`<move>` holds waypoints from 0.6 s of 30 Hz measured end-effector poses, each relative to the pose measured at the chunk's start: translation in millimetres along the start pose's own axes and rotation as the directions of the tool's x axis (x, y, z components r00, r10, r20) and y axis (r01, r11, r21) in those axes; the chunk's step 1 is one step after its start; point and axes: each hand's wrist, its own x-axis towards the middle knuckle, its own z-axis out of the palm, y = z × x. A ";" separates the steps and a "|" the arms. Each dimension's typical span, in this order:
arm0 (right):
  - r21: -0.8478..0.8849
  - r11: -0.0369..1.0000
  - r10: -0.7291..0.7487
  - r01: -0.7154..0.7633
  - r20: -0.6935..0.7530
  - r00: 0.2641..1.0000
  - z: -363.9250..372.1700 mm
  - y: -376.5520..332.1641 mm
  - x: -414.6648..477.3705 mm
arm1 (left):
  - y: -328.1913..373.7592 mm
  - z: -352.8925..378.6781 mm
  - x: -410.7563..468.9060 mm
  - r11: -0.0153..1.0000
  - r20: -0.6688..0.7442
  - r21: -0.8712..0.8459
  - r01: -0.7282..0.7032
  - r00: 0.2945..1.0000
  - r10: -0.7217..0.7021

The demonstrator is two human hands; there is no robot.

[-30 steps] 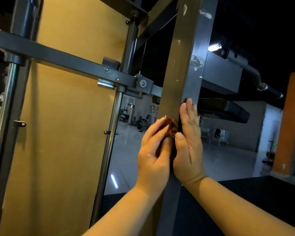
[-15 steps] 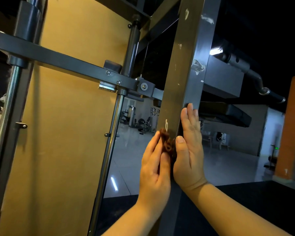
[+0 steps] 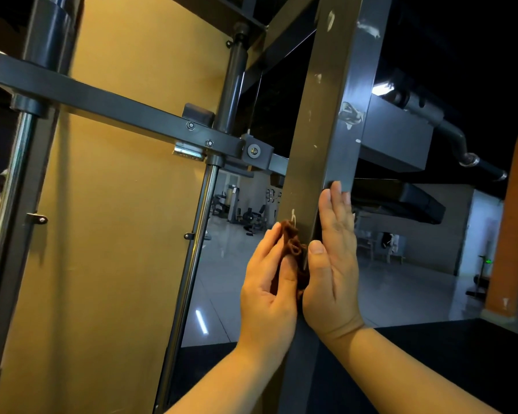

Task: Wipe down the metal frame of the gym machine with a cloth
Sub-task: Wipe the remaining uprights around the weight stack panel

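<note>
Our left hand (image 3: 266, 291) grips the brown cloth (image 3: 292, 246) against the upright frame post (image 3: 320, 144). Our right hand (image 3: 332, 264) rests flat on its side face, fingers straight.

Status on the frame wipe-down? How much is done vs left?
Done: nothing reads as clearly finished; the dark metal shows no obvious wiped patch.
In hand: left hand holds the brown cloth against the front of the upright post, right hand flat on its side.
Left: pale smears higher up the post and a mark just above the cloth; no hand is on the crossbar.
</note>
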 end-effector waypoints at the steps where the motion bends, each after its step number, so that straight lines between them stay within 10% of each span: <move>1: 0.001 1.000 -0.001 0.001 -0.001 1.000 0.1 -0.1 0.1 | -0.2 0.9 2.5 1.000 -0.010 0.013 -0.005 1.000 0.005; 18: -0.018 1.000 -0.015 0.015 -0.005 1.000 0.3 0.0 -0.1 | 1.7 10.2 48.1 0.998 -0.064 0.069 -0.012 0.998 0.017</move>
